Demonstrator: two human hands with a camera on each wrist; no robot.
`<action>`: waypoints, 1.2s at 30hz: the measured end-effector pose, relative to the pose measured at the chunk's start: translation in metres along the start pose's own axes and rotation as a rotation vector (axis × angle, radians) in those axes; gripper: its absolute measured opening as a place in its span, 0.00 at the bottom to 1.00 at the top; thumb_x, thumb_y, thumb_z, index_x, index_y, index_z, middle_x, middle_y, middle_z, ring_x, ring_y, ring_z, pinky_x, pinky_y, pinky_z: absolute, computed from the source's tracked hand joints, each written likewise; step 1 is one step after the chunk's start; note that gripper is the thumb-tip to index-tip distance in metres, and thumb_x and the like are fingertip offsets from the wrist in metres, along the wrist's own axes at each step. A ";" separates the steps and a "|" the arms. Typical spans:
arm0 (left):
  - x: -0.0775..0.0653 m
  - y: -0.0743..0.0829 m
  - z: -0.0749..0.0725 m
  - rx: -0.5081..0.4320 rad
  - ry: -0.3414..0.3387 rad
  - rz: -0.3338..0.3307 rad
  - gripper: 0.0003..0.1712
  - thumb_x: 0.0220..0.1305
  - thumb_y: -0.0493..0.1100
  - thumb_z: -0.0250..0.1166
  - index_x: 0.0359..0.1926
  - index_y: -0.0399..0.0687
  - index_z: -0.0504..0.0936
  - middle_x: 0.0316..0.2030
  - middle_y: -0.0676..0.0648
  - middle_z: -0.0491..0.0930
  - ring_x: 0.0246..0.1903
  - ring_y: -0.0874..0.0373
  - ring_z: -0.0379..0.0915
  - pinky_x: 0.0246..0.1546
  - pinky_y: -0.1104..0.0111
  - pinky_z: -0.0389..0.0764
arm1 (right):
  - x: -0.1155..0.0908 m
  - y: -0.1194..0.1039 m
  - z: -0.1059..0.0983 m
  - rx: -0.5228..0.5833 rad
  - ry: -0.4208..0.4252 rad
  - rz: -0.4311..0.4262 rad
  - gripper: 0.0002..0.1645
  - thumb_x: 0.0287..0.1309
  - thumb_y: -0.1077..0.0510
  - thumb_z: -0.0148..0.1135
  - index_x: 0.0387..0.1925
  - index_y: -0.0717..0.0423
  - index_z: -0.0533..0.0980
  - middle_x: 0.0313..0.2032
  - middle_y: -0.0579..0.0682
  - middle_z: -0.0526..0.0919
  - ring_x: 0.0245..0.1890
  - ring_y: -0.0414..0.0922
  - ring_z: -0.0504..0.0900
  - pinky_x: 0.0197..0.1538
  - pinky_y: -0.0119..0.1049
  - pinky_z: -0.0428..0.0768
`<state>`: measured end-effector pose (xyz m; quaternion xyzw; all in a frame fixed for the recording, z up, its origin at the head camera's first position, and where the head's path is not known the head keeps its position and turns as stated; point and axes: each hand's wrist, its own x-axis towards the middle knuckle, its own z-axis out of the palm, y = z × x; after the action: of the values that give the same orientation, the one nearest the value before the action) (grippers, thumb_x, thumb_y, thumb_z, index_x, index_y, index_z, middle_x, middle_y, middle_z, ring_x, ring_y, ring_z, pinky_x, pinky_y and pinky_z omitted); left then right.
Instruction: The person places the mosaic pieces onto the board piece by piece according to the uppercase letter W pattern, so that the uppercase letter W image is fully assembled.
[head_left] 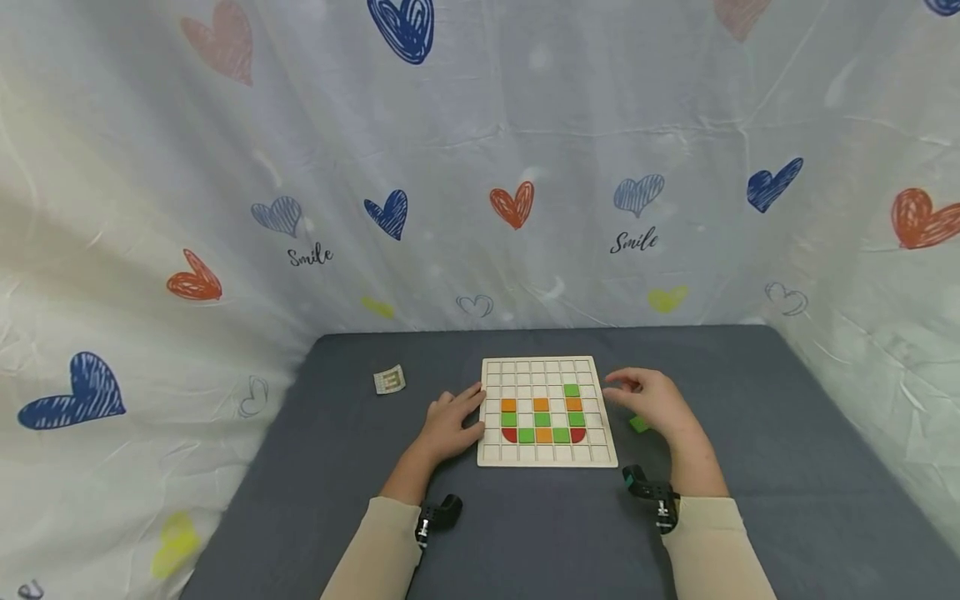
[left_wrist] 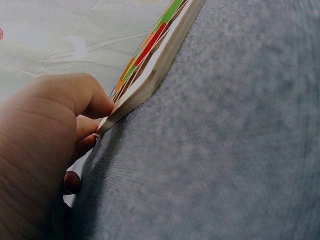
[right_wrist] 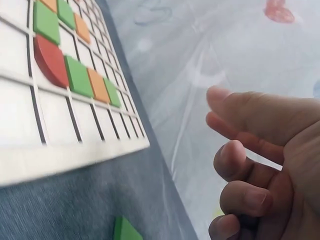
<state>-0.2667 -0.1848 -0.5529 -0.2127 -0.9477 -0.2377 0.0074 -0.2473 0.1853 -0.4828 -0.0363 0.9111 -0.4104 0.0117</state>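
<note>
A pale wooden grid board (head_left: 517, 456) lies on the dark cloth, with green, orange and red tiles set in some squares. At its left edge is my left hand (head_left: 448, 423), thumb and fingertips touching the side; the left wrist view shows the thumb (left_wrist: 97, 102) against the rim. My right hand (head_left: 651, 398) hovers beside the board's right edge. Its fingers are loosely bent, and nothing shows between thumb and forefinger (right_wrist: 225, 97). A loose green piece (head_left: 639, 424) lies under that hand, right of the board, partly cut off in the right wrist view.
The table (head_left: 540, 533) is covered in dark grey cloth. Toward the back left lies a small printed card (head_left: 389, 380). Behind stands a white curtain (head_left: 450, 133) with coloured hearts, also hanging along both sides. Each wrist wears a black camera mount (head_left: 441, 512).
</note>
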 end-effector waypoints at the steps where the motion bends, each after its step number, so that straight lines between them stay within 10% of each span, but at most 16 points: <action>1: 0.000 0.000 0.000 0.001 -0.003 -0.001 0.35 0.70 0.52 0.58 0.77 0.52 0.68 0.77 0.52 0.61 0.44 0.55 0.62 0.46 0.56 0.60 | 0.000 0.003 -0.002 -0.006 -0.004 0.008 0.24 0.68 0.52 0.67 0.59 0.62 0.81 0.31 0.51 0.73 0.29 0.48 0.70 0.32 0.43 0.69; 18: 0.001 -0.004 0.002 0.005 0.007 0.016 0.35 0.70 0.52 0.58 0.76 0.52 0.69 0.76 0.51 0.62 0.43 0.55 0.62 0.46 0.56 0.60 | -0.011 0.039 -0.020 -0.165 -0.142 0.231 0.17 0.51 0.54 0.78 0.32 0.62 0.79 0.31 0.53 0.80 0.31 0.49 0.76 0.35 0.44 0.74; 36: 0.001 -0.003 0.001 -0.010 0.001 0.011 0.35 0.70 0.52 0.58 0.76 0.52 0.69 0.76 0.52 0.62 0.42 0.56 0.61 0.46 0.56 0.60 | -0.011 0.046 -0.022 -0.180 -0.086 0.185 0.16 0.55 0.58 0.71 0.41 0.66 0.82 0.34 0.55 0.81 0.33 0.50 0.77 0.37 0.46 0.75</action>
<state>-0.2689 -0.1868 -0.5548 -0.2179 -0.9454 -0.2423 0.0080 -0.2402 0.2332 -0.5023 0.0292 0.9424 -0.3221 0.0851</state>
